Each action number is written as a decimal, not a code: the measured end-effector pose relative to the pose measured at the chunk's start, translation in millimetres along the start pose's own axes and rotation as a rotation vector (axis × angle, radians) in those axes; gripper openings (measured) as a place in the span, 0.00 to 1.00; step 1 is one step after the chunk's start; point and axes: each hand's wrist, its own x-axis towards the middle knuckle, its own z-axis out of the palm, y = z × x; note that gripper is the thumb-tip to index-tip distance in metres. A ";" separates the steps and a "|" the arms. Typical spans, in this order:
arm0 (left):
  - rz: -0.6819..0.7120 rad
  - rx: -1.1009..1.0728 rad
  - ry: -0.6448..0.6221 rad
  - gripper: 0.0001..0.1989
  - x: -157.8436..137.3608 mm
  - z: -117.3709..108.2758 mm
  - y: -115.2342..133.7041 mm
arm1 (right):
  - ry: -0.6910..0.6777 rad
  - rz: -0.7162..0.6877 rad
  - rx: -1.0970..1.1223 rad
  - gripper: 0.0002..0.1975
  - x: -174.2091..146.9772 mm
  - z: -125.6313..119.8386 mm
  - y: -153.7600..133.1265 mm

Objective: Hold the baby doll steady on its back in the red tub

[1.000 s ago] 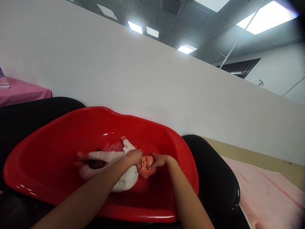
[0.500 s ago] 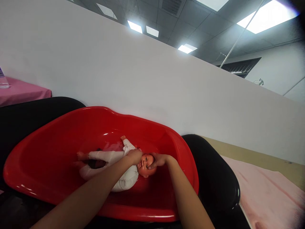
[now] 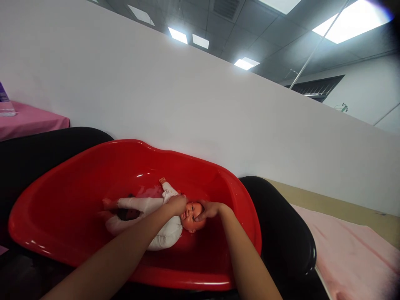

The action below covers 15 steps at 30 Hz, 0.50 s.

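A baby doll [image 3: 168, 233] in white clothes lies on its back in a red tub [image 3: 78, 166], its legs toward the left and its head toward the right. My left hand [image 3: 177, 204] is closed at the doll's neck and upper chest, by its chin; the fingertips are partly hidden. My right hand [image 3: 211, 209] curves round the top of the doll's head, the thumb lying on its forehead. One doll arm reaches up against the tub's far side. Around the legs the tub floor looks wet and glossy, with a dark patch between them.
Black padded rests [image 3: 278, 221] flank the tub on both sides. A white partition [image 3: 187, 104] rises behind it. Pink cloth [image 3: 353, 250] covers a surface at the right; another pink cloth [image 3: 37, 118] at the left bears a clear bottle [image 3: 4, 102] with a purple label.
The view has shifted very slightly, so everything sits a little further right. Both hands keep their places on the doll.
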 end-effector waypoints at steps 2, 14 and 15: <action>-0.004 0.005 0.006 0.17 0.0 0.1 -0.1 | 0.001 0.003 -0.006 0.57 -0.5 -0.5 0.1; -0.003 0.017 -0.005 0.19 -1.7 -3.3 2.3 | -0.004 0.038 -0.030 0.57 -10.5 -2.1 -11.7; -0.003 0.012 -0.005 0.19 -1.6 -3.2 2.4 | 0.003 0.040 -0.029 0.57 -10.8 -2.3 -11.8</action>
